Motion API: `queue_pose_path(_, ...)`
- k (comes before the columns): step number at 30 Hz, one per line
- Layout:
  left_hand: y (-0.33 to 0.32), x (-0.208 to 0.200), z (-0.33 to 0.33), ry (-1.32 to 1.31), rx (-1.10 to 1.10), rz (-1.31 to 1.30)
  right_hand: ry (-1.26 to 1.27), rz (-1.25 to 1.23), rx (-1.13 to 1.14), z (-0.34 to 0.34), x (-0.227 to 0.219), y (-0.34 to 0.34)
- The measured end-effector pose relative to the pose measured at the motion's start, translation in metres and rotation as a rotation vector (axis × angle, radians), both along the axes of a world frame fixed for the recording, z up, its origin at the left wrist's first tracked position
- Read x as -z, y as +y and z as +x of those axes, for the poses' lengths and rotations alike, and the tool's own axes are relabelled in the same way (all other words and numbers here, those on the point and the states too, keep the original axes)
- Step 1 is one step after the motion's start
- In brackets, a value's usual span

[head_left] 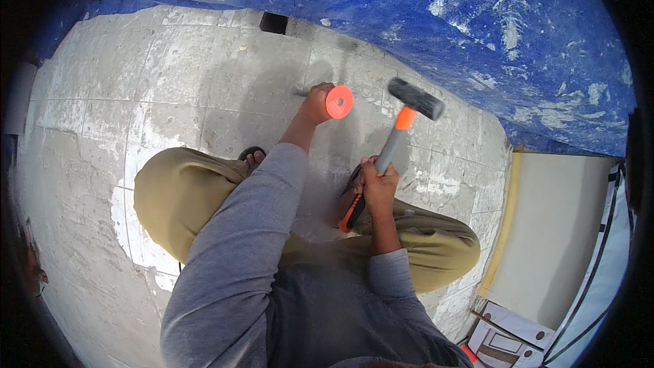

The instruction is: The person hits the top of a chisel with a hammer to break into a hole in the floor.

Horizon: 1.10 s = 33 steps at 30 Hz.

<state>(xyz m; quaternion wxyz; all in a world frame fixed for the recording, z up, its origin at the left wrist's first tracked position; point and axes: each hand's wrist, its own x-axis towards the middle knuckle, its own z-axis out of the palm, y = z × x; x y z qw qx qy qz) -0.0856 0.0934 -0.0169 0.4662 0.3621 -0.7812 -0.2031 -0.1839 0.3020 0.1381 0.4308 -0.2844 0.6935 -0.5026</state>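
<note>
My left hand (317,103) is closed round a chisel whose round red hand guard (334,110) faces up at me. A bit of dark metal shows just left of that fist; the rest of the tool is hidden. To the right, my right hand (379,178) grips a club hammer by its grey, orange and black handle (392,148). Its dark, blocky head (416,98) is raised above the floor, right of the red guard and apart from it. Beneath both hands lies a worn, tiled floor (225,88) with white patches.
A blue sheet (477,34) with white smears hangs along the far side and right. A small dark square opening (274,23) is at the far edge of the floor. At right stand a pale panel (545,232) and a printed box (507,337). My bent knees flank the work area.
</note>
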Motion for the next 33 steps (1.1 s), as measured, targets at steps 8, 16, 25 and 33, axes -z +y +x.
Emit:
queue_pose_path(8, 0.006, 0.003, 0.033, -0.175, 0.087, 0.052, 0.096, 0.396, -0.253, 0.000, 0.039, 0.002)
queue_pose_path(16, -0.030, -0.005, 0.014, 0.126, -0.208, 0.061, -0.135, 0.298, -0.046, -0.023, 0.040, -0.003)
queue_pose_path(25, -0.079, -0.075, 0.093, 0.584, -0.157, 0.623, -0.543, 0.588, -0.099, -0.048, 0.106, 0.003)
queue_pose_path(33, -0.073, -0.087, 0.093, 0.692, -0.209, 0.662, -0.374, 0.563, -0.107, -0.026, 0.093, -0.009)
